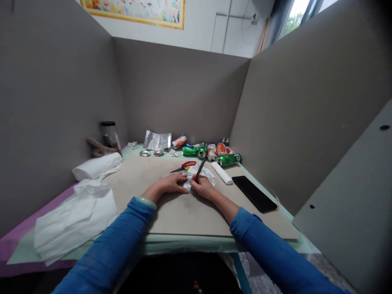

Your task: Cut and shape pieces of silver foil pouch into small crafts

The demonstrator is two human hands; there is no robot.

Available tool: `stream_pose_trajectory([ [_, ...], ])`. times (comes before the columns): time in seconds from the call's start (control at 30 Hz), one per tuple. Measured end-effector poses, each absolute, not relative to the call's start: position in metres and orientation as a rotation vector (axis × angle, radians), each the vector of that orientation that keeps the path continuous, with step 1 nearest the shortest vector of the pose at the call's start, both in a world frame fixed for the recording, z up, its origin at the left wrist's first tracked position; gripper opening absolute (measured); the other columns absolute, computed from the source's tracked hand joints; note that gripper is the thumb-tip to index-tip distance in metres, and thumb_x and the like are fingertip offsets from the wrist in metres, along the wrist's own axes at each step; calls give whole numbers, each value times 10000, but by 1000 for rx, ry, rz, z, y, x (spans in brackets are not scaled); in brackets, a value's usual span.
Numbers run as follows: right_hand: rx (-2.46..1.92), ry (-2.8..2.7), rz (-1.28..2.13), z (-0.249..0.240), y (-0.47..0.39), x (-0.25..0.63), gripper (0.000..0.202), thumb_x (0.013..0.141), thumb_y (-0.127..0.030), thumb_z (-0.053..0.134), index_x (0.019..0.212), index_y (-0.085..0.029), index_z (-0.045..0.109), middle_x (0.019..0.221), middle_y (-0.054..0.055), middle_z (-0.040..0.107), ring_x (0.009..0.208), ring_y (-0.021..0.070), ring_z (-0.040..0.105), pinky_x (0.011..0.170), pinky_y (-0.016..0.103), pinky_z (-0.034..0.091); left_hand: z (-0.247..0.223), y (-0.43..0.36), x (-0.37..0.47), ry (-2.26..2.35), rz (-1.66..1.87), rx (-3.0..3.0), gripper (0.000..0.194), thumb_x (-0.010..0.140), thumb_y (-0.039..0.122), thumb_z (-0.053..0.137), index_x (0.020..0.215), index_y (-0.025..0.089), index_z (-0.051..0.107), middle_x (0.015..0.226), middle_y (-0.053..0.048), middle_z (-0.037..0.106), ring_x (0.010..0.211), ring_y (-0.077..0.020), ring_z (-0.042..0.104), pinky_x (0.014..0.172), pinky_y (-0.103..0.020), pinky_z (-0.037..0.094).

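Note:
My right hand [202, 186] grips a dark pen-like tool [200, 170], which leans up and to the right over a crumpled white tissue [208, 174]. Its lower tip is hidden by my fingers. My left hand [175, 183] lies flat beside it, fingertips on the left edge of the white and pale material between the hands. Just behind the hands rest scissors [187, 165] with red and yellow handles, their dark blades pointing left. To the right of the tissue lies a white bar-shaped object [221, 173].
A black phone [255, 193] lies at the right. Several drink cans [202, 150], a silver sheet [157, 141] and cut can ends [145, 153] stand along the back. At the left are a paper roll [98, 166], spread white paper [75, 218] and a jar [110, 135]. Grey panels [180, 90] surround the table.

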State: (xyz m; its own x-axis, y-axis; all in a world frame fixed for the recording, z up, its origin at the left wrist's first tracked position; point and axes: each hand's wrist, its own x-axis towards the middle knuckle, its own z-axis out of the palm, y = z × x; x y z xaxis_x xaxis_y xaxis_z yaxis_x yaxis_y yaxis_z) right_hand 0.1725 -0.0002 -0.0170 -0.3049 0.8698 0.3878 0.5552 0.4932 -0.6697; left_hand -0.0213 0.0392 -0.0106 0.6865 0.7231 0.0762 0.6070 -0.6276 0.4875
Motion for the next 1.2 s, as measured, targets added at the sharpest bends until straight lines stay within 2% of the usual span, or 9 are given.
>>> stream_pose_trajectory([
  [0.53,-1137,-1993,603,-19,0,174,154,791,-247,466,691,-171,555,558,-9,569,579,128,521,545,215,352,-8,36,-20,1037,358,2482,685,685,494,691,1284,204,527,1405,-75,421,1306,-296,342,1105,-380,232],
  [0.73,-1126,-2002,657,-16,-3,173,182,801,-273,471,688,-168,568,543,-7,565,581,132,528,558,219,364,-9,39,-21,1032,352,2464,719,673,490,698,1297,187,512,1414,-97,402,1311,-313,327,1103,-411,227],
  [0.97,-1110,-1719,921,-18,5,174,226,781,-362,489,681,-161,513,497,-35,498,460,97,448,472,208,352,-7,38,-21,1021,346,2480,688,687,477,698,1299,228,509,1418,-65,403,1311,-300,330,1104,-390,225],
  [1.1,-1076,-1594,913,-17,8,176,263,782,-403,489,686,-159,508,518,-32,503,458,88,426,461,206,343,-7,36,-21,987,389,2484,689,699,448,697,1321,242,482,1407,-53,420,1294,-284,361,1090,-385,251],
  [1.2,-1038,-1597,852,-16,8,176,274,781,-412,502,666,-163,508,510,-30,498,456,88,419,463,208,337,-8,37,-22,998,373,2468,664,695,473,694,1293,245,518,1429,-56,386,1309,-291,340,1094,-389,238],
])
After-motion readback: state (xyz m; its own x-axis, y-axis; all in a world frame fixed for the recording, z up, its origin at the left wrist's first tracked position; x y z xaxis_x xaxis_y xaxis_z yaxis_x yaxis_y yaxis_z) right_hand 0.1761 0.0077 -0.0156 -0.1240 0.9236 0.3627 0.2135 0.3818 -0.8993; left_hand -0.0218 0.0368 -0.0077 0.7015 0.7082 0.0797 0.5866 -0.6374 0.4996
